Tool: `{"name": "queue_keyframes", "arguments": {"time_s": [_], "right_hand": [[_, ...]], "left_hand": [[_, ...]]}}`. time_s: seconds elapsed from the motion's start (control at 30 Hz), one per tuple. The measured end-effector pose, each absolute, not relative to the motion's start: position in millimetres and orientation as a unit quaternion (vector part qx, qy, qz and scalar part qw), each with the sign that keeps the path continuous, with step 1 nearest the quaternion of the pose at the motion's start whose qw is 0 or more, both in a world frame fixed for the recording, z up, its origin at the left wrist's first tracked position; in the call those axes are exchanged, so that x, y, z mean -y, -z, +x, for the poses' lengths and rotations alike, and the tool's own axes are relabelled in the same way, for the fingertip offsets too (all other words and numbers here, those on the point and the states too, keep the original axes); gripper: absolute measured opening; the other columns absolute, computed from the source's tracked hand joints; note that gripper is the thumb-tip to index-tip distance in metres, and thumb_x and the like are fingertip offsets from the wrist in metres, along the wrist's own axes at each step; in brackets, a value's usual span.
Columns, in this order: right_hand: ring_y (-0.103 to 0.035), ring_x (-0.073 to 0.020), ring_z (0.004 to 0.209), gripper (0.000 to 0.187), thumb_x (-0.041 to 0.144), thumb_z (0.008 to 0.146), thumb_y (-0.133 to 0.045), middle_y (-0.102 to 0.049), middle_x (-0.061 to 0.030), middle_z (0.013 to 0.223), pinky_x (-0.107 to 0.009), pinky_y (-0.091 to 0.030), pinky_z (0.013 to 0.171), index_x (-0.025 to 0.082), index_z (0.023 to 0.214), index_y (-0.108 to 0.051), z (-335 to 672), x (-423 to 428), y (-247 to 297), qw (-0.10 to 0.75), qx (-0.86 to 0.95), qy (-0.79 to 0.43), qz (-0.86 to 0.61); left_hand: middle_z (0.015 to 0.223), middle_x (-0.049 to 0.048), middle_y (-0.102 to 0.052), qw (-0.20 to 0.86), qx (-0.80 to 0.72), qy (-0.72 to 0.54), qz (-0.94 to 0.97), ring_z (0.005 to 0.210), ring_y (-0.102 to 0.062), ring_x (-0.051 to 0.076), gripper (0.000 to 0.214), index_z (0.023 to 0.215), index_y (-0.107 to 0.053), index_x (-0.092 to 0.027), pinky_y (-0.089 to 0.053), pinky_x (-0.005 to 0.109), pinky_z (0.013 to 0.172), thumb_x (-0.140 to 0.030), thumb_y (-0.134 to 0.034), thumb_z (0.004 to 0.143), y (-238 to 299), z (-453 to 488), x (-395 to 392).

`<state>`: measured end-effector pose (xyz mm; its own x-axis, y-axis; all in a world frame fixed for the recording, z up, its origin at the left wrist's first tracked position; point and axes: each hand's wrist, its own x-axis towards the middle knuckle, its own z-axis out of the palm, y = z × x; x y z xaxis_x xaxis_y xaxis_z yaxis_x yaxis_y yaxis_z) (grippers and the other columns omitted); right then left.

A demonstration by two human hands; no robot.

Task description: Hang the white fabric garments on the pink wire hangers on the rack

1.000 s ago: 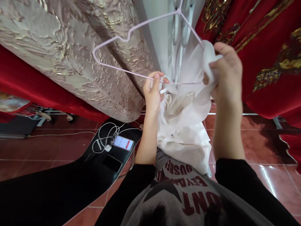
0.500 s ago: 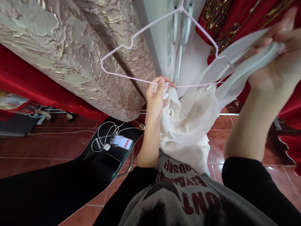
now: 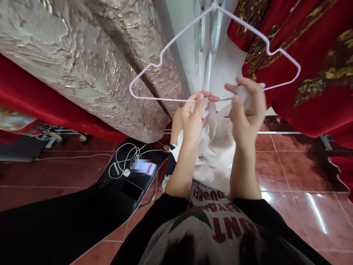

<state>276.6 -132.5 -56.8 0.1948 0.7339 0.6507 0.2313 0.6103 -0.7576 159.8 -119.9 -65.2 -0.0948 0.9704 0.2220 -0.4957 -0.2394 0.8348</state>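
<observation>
Red-and-gold fabric (image 3: 309,117) hangs right!
My left hand (image 3: 194,119) pinches the pink hanger (image 3: 165,99); right hand (image 3: 248,116), loosely curled, holds white cloth (image 3: 220,143).

Pale cloth (image 3: 91,73) bars 10 o'clock and red cloth (image 3: 289,99) 2 o'clock, leaving room inside the hanger (image 3: 214,6) at 1 and above floor (image 3: 292,167) at 4.

White light shines in streaks on the red floor (image 3: 292,221). The bottom left is very dark. The right hand (image 3: 246,125) looks smeary. Blocky squares cover part of the glowing phone (image 3: 150,169).
</observation>
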Motion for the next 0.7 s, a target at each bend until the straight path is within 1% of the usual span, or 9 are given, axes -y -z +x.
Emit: {"name": "queue_keyframes", "arguments": {"time_s": [0.07, 0.13, 0.23, 0.33, 0.4, 0.47, 0.57, 0.63, 0.7], "right_hand": [[-0.061, -0.0189, 0.124, 0.035, 0.049, 0.098, -0.054, -0.058, -0.0059, 0.132, -0.042, -0.053, 0.110, 0.028, 0.126, -0.057, 268, 124, 58, 0.632, 0.640, -0.172, -0.400], [-0.061, -0.0186, 0.123, 0.031, 0.047, 0.099, -0.054, -0.060, -0.0052, 0.127, -0.044, -0.052, 0.112, 0.027, 0.123, -0.059, 268, 119, 61, 0.623, 0.645, -0.166, -0.410], [-0.060, -0.0184, 0.123, 0.029, 0.045, 0.098, -0.055, -0.059, -0.0044, 0.123, -0.044, -0.054, 0.109, 0.029, 0.121, -0.059, 277, 118, 65, 0.630, 0.620, -0.174, -0.435], [-0.062, -0.0171, 0.114, 0.031, 0.048, 0.095, -0.060, -0.059, -0.0041, 0.121, -0.041, -0.057, 0.103, 0.030, 0.120, -0.060, 288, 118, 64, 0.634, 0.604, -0.173, -0.451], [-0.063, -0.0141, 0.097, 0.033, 0.050, 0.093, -0.062, -0.060, -0.0033, 0.114, -0.039, -0.060, 0.094, 0.030, 0.119, -0.061, 294, 116, 62, 0.628, 0.604, -0.172, -0.459], [-0.060, -0.0120, 0.082, 0.033, 0.051, 0.092, -0.064, -0.061, -0.0023, 0.101, -0.037, -0.061, 0.087, 0.029, 0.117, -0.063, 299, 114, 60, 0.618, 0.611, -0.166, -0.467], [-0.059, -0.0123, 0.077, 0.030, 0.050, 0.090, -0.066, -0.059, -0.0017, 0.089, -0.036, -0.061, 0.082, 0.028, 0.112, -0.066, 305, 113, 57, 0.609, 0.619, -0.154, -0.472], [-0.060, -0.0128, 0.077, 0.028, 0.049, 0.090, -0.068, -0.059, -0.0020, 0.087, -0.036, -0.061, 0.083, 0.027, 0.109, -0.067, 308, 113, 56, 0.606, 0.626, -0.147, -0.469], [-0.061, -0.0128, 0.077, 0.028, 0.048, 0.090, -0.068, -0.060, -0.0021, 0.087, -0.038, -0.061, 0.086, 0.025, 0.106, -0.068, 310, 113, 56, 0.600, 0.635, -0.144, -0.464]], "left_hand": [[0.096, 0.0075, -0.073, 0.530, -0.297, -0.679, 0.412, 0.043, -0.046, 0.006, 0.033, 0.100, -0.068, -0.020, -0.027, 0.017, 0.034, -0.054, -0.065, 0.101, 65, 156, 121], [0.099, 0.0083, -0.073, 0.540, -0.291, -0.652, 0.446, 0.041, -0.043, 0.005, 0.032, 0.102, -0.069, -0.021, -0.025, 0.018, 0.033, -0.052, -0.064, 0.101, 67, 146, 120], [0.108, 0.0090, -0.074, 0.548, -0.298, -0.580, 0.524, 0.043, -0.044, 0.006, 0.025, 0.112, -0.071, -0.024, -0.028, 0.019, 0.034, -0.041, -0.074, 0.095, 75, 123, 120], [0.111, 0.0067, -0.074, 0.474, -0.352, -0.570, 0.571, 0.053, -0.055, 0.010, 0.042, 0.116, -0.072, -0.025, -0.040, 0.019, 0.038, -0.016, -0.082, 0.077, 83, 94, 121], [0.098, 0.0038, -0.074, 0.412, -0.398, -0.600, 0.558, 0.055, -0.058, 0.011, 0.041, 0.110, -0.074, -0.023, -0.045, 0.019, 0.041, -0.006, -0.076, 0.073, 85, 69, 119], [0.074, -0.0003, -0.069, 0.349, -0.447, -0.626, 0.535, 0.048, -0.054, 0.010, 0.035, 0.101, -0.075, -0.022, -0.046, 0.020, 0.041, 0.000, -0.068, 0.076, 80, 39, 112], [0.062, -0.0041, -0.064, 0.274, -0.464, -0.638, 0.550, 0.048, -0.056, 0.010, 0.045, 0.100, -0.075, -0.026, -0.046, 0.019, 0.040, 0.009, -0.066, 0.073, 62, -7, 96], [0.064, -0.0033, -0.066, 0.297, -0.439, -0.624, 0.574, 0.054, -0.059, 0.011, 0.047, 0.099, -0.074, -0.024, -0.048, 0.017, 0.042, 0.014, -0.069, 0.072, 45, -29, 84], [0.071, -0.0016, -0.069, 0.365, -0.426, -0.575, 0.595, 0.060, -0.061, 0.010, 0.045, 0.102, -0.074, -0.020, -0.052, 0.015, 0.045, 0.016, -0.070, 0.075, 28, -38, 73]]}}
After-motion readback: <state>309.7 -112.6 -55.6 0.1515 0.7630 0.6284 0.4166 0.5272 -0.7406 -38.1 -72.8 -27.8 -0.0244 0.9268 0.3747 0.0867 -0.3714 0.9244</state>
